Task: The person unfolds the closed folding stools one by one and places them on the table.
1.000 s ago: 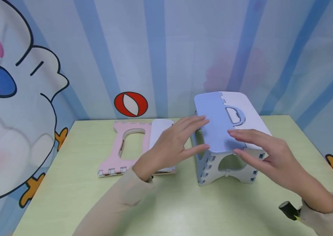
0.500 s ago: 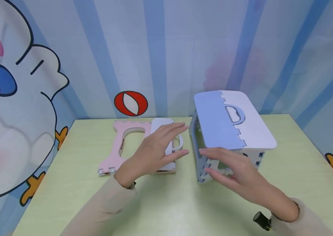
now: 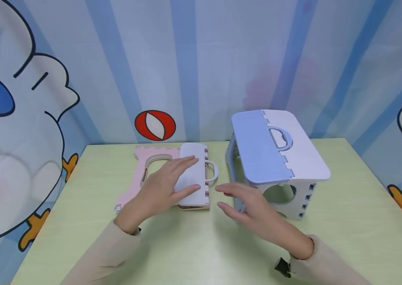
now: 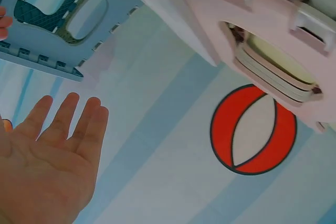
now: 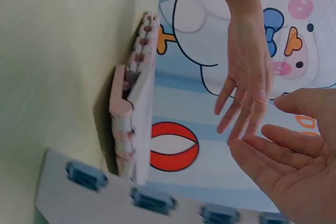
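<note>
A folded pink and white folding stool [image 3: 191,174] lies flat on the table, its white handle pointing right. Above it hovers my left hand [image 3: 160,188], fingers extended and holding nothing; the left wrist view shows its palm [image 4: 52,161] apart from the stool. To the right stands an unfolded blue and white folding stool [image 3: 263,150], upright, with a blue handle on its top. In front of its near left leg is my right hand [image 3: 252,209], thumb and fingers spread with nothing between them. The right wrist view shows that hand [image 5: 294,156] facing the left one.
Both stools rest on a pale green table [image 3: 194,253]. Behind it hangs a striped blue curtain [image 3: 215,71] printed with cartoon figures and a red ball. A small black device [image 3: 283,267] sits at the right cuff.
Both hands have moved left, away from the standing stool's top. The left hand now hovers over the folded stool. Neither stool has visibly moved on the table.
</note>
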The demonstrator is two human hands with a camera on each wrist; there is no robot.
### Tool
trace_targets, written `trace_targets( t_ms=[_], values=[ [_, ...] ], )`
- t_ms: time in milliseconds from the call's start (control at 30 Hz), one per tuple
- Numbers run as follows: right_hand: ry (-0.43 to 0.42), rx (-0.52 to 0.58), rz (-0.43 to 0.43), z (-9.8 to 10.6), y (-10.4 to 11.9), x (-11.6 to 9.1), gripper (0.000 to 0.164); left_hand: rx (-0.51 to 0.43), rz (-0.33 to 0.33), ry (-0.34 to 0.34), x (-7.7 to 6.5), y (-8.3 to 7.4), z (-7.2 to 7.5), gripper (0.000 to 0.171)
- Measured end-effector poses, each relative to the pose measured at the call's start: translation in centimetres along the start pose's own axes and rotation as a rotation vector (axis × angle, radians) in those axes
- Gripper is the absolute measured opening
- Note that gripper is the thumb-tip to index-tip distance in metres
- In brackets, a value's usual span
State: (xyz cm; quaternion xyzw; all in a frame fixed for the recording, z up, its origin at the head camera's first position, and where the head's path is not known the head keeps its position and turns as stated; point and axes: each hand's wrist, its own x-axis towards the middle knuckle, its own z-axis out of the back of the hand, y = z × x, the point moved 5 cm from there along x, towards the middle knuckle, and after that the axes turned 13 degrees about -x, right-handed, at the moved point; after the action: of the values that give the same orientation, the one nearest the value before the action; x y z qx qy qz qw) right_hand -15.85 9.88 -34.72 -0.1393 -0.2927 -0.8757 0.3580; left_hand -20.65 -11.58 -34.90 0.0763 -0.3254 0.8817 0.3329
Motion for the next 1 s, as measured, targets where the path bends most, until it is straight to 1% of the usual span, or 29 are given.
trace_targets(
  t_ms=[167,233,333,500,600,700,833,1000],
  values=[
    [-0.065,-0.072,-0.003,-2.5,-0.1,1.0,0.034,-0.005,0.048,-0.007,-1.3,1.5,0.5,0.066],
    [-0.076,-0.093,-0.024,-3.3,-0.1,1.4,0.034,-0.003,0.064,-0.011,-1.8,2.0,0.6,0.067],
    [-0.074,-0.088,-0.091,-4.1,-0.3,2.0,0.034,0.001,0.084,-0.013,-2.6,2.8,0.8,0.067],
    [-0.058,-0.036,-0.245,-4.9,-1.2,2.7,0.032,0.022,0.109,-0.006,-3.2,3.8,1.1,0.068],
    [-0.068,-0.046,-0.284,-5.5,-1.7,3.3,0.030,0.025,0.144,0.014,-3.7,4.6,1.3,0.067],
    [-0.077,-0.053,-0.305,-6.1,-2.1,3.9,0.030,0.003,0.176,0.046,-4.3,5.4,1.3,0.066],
    [-0.082,-0.042,-0.336,-6.8,-2.4,4.5,0.030,-0.009,0.197,0.073,-5.3,6.4,1.3,0.064],
    [-0.099,-0.066,-0.373,-7.5,-2.7,5.2,0.029,0.069,0.219,0.116,-6.6,7.3,1.6,0.060]
  ],
)
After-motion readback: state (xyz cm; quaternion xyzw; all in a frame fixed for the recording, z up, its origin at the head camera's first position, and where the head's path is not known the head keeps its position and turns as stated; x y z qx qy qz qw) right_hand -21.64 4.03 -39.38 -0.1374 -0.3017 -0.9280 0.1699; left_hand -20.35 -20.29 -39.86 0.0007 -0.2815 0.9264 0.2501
